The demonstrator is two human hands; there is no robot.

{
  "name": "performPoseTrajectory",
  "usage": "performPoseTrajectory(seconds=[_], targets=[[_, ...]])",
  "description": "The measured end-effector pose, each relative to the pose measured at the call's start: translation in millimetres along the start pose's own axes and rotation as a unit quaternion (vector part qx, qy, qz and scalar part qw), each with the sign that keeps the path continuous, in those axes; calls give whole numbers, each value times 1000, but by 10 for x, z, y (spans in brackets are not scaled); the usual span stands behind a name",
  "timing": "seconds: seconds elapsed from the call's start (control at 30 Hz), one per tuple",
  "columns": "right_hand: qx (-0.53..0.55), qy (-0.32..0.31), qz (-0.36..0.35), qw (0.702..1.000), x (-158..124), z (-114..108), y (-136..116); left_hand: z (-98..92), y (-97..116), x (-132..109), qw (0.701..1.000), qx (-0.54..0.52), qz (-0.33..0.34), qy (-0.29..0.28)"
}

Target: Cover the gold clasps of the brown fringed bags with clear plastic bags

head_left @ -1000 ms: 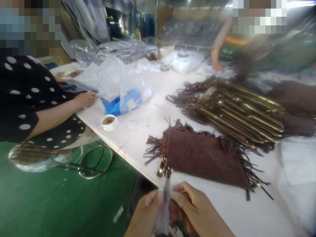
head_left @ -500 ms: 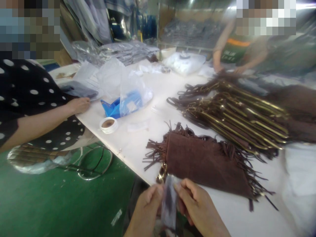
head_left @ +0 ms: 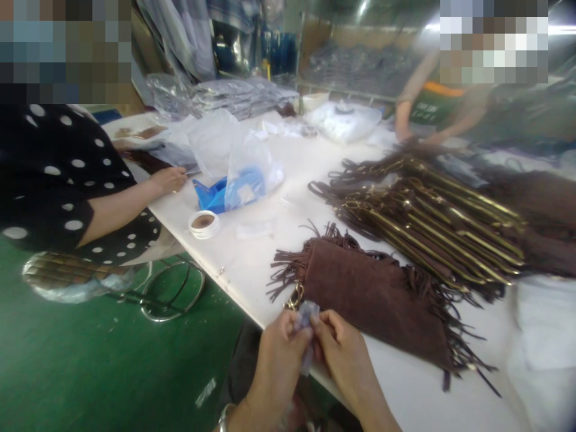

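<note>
Far left I see a co-worker's dotted sleeve (head_left: 67, 174), that person's hand (head_left: 170, 179) at the desk (head_left: 243, 264) edge. Next, a white roll (head_left: 204, 223) (brownish inside), near a blue holder (head_left: 211, 196) partly covered by a clear bag (head_left: 211, 141).

My left hand (head_left: 285, 342): fingers closed, pinching a crumpled clear plastic strip (head_left: 308, 312). Strip sits between both hands, just off the near desk edge; gold clasps (head_left: 294, 297) right behind it. My right hand (head_left: 333, 336): thumb and fingers closed on the strip's other side.

Right of that, a brown fringed pouch (head_left: 373, 294) lies flat, fringe at both ends. Behind it, a second co-worker's hand (head_left: 402, 129) (blurry), then a pile of brown gold-trimmed pieces (head_left: 427, 225). White material (head_left: 546, 330) at far right.
</note>
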State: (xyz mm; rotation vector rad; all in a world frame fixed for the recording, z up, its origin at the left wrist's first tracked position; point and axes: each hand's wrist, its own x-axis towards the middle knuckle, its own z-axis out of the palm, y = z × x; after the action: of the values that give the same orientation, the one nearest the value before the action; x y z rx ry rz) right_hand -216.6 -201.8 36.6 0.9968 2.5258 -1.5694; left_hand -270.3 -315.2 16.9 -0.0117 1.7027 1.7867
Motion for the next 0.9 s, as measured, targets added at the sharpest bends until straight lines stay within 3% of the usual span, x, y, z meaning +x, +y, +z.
performPoseTrajectory(seconds=[0.1,0.23,0.43,0.7,0.9], targets=[[7,-11,-8,1000,-52,-8,-31,0,52,-34,1000,2,2,-16],[41,-52,18,998,-322,39,50,-119,69,-252,995,-30,-67,-61],[115,-153,38,981,-788,272,305,-442,-181,-689,982,-23,-148,-115],[37,-91,24,995,-814,293,336,-480,-353,-723,995,4,-104,4],[7,-54,-9,998,-797,351,390,-392,-388,-667,979,-136,-151,34]])
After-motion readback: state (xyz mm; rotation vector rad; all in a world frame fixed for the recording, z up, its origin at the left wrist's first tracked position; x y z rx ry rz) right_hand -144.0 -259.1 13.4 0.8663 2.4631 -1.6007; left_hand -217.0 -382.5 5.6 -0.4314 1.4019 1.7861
